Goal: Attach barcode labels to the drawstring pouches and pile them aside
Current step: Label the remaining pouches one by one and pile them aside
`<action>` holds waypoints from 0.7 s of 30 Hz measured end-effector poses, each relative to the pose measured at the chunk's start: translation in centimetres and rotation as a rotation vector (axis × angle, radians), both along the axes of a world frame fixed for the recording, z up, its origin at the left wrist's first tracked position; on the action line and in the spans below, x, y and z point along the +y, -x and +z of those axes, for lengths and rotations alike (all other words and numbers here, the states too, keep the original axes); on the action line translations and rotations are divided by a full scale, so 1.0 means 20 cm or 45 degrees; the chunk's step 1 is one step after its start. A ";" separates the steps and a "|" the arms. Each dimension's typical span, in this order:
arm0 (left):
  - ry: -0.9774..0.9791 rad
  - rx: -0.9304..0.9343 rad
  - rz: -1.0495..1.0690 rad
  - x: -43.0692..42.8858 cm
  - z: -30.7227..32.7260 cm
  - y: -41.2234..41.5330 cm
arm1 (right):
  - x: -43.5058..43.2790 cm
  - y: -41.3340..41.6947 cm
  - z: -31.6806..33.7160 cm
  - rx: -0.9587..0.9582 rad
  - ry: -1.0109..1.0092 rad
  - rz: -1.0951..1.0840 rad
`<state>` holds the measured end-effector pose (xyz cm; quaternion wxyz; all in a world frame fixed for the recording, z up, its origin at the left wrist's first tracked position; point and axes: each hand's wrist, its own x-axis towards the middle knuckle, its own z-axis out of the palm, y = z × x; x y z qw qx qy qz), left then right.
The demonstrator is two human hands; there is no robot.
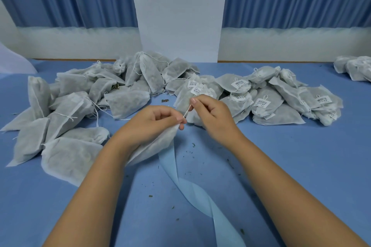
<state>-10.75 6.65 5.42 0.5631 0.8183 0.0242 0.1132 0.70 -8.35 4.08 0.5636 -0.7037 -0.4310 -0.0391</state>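
Head view: the blue worktop (301, 166) holds a big pile of bare pouches (70, 110) on the left and a pile with stickers (281, 104) on the right. Between them, the left grip (152, 120) holds one pouch (152, 146) tight at its neck, just above the worktop. The right grip (212, 114) pinches its string (187, 111). It looks best to pull the string slowly and straight so the neck shuts. Each sticker (263, 103) shows black bars and short writing, too blurry to read.
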 end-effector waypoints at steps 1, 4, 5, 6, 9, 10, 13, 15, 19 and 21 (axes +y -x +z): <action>0.003 0.013 -0.023 -0.01 0.00 0.00 | 0.01 0.00 -0.01 0.011 0.036 0.013; 0.135 0.036 -0.034 -0.05 -0.01 -0.02 | 0.03 0.01 -0.04 0.097 0.210 0.039; 0.207 0.023 -0.022 -0.05 -0.02 -0.02 | 0.04 0.00 -0.05 0.091 0.258 -0.010; 0.278 0.005 -0.006 -0.05 -0.02 -0.03 | 0.03 -0.01 -0.05 0.077 0.282 -0.080; 0.392 -0.001 0.031 -0.02 -0.02 -0.04 | 0.01 0.00 0.01 0.123 0.154 -0.155; 0.408 -0.006 0.044 -0.01 -0.03 -0.05 | 0.00 0.00 0.03 0.174 0.110 -0.111; 0.423 -0.038 0.072 0.02 -0.04 -0.05 | -0.03 0.00 0.06 0.363 0.124 0.111; 0.425 -0.024 0.081 0.02 -0.04 -0.06 | -0.03 0.01 0.06 0.392 0.203 0.183; 0.404 0.011 0.094 0.02 -0.05 -0.07 | -0.03 0.01 0.05 0.387 0.168 0.207; 0.393 0.016 0.092 0.02 -0.05 -0.07 | -0.04 0.01 0.05 0.374 0.156 0.233</action>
